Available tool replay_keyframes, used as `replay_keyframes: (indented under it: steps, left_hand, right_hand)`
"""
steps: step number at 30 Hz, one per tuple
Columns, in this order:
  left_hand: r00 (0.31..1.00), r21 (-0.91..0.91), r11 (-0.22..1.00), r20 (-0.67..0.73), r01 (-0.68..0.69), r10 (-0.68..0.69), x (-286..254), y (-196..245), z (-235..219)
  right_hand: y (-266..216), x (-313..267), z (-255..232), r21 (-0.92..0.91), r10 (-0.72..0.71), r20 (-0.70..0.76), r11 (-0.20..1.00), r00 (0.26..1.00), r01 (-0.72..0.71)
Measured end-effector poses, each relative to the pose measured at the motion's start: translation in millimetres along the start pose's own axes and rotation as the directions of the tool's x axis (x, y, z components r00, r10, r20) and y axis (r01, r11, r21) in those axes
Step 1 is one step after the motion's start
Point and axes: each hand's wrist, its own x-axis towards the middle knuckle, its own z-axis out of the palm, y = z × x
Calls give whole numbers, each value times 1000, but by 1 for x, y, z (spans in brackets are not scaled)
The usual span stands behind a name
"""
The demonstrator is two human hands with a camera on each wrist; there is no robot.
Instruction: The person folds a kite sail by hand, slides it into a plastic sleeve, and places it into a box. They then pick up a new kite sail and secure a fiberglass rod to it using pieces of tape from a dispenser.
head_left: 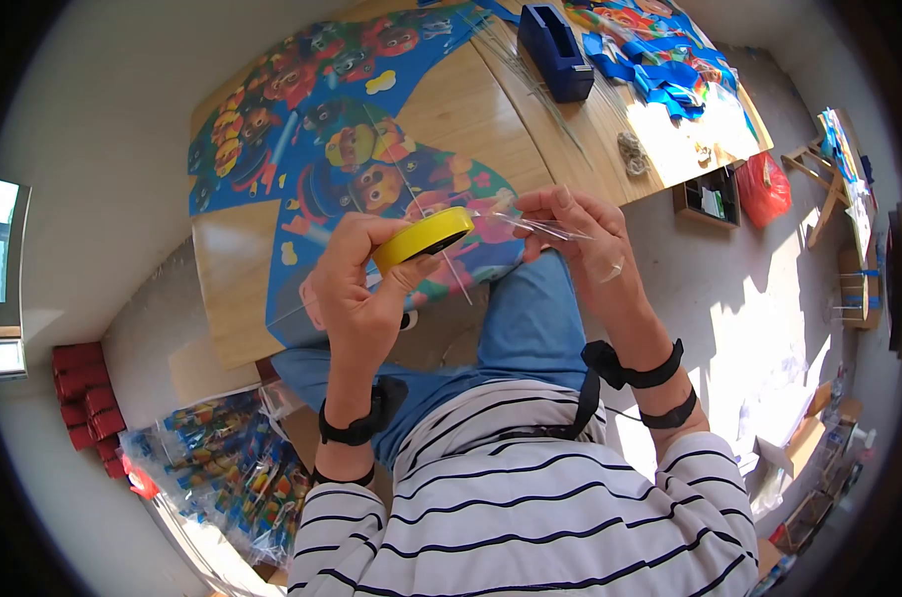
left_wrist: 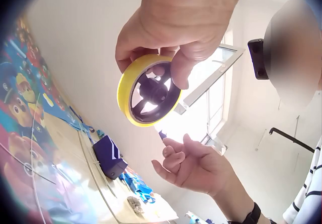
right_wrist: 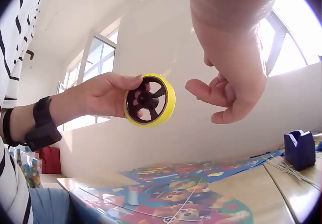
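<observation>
My left hand (head_left: pixel 360 284) grips a yellow tape roll (head_left: pixel 426 237), its thumb and fingers on the rim. The black spoked core (left_wrist: pixel 152 89) shows in the left wrist view. From the roll's right side a clear strip of tape (head_left: pixel 499 218) runs to my right hand (head_left: pixel 600 244), whose curled fingers hold it, with glossy strands lying across the fingers and palm. Below the hands, a cartoon-printed sheet (head_left: pixel 366 184) lies over the table and hangs past its near edge. Thin pale rods (head_left: pixel 457 274) cross this sheet.
A dark blue tape dispenser (head_left: pixel 555 60) stands at the table's far side, beside more thin rods. Blue ribbons (head_left: pixel 660 85) and a small twine bundle (head_left: pixel 632 154) lie to the right. On the floor are a red bag (head_left: pixel 764 189), a box (head_left: pixel 708 197) and plastic-wrapped packs (head_left: pixel 222 463).
</observation>
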Motion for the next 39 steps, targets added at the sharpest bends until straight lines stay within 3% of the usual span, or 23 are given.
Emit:
replay_keyframes:
  steps: [4,6,8,11,14,17,20,23,26,29,31,32,36,39]
  left_hand:
    - [986,205,964,13,-168,169,-2,2,6]
    - [974,277,935,8,-220,226,-4,2,8]
    - [967,314,918,-4,-240,254,-6,1,9]
    - [960,380,890,-16,-252,278,-7,7,13]
    - [956,368,895,-46,-253,289,-9,3,16]
    - [955,364,895,-42,-259,293,-9,1,17]
    - [959,358,898,-22,-255,281,-10,-1,18]
    - [982,240,953,14,-186,188,-11,0,20]
    - [991,147,989,133,-9,-11,-12,1,13]
    - [972,-118,967,86,227,-218,-19,-17,21]
    - [960,-167,946,81,277,-267,-20,-13,20]
    - [953,-192,934,79,302,-292,-21,-12,19]
    - [956,-204,935,20,289,-291,-24,-21,7]
    - [973,-102,968,37,230,-228,-24,-26,4]
  right_hand:
    - [-18,9,14,182,173,126,964,977,-194]
    - [-18,12,17,95,153,142,981,978,-167]
    - [-13,14,22,-132,59,134,990,989,-42]
    - [-19,10,32,-202,61,146,979,987,-31]
    - [-16,9,35,-111,41,139,993,989,-25]
    - [-10,11,39,-338,-184,114,917,976,212]
    - [-17,9,42,-436,-148,87,883,985,171]
    - [-20,11,38,-602,-212,137,758,968,251]
    - [-14,12,36,-591,-220,157,760,963,270]
    - [-4,17,29,-572,-217,213,763,953,302]
    - [-16,19,22,-353,71,173,936,982,-5]
    - [-21,20,16,-230,216,181,958,959,-172]
    - [-1,23,-35,41,174,89,983,981,-178]
    - [8,9,-43,280,233,172,920,957,-274]
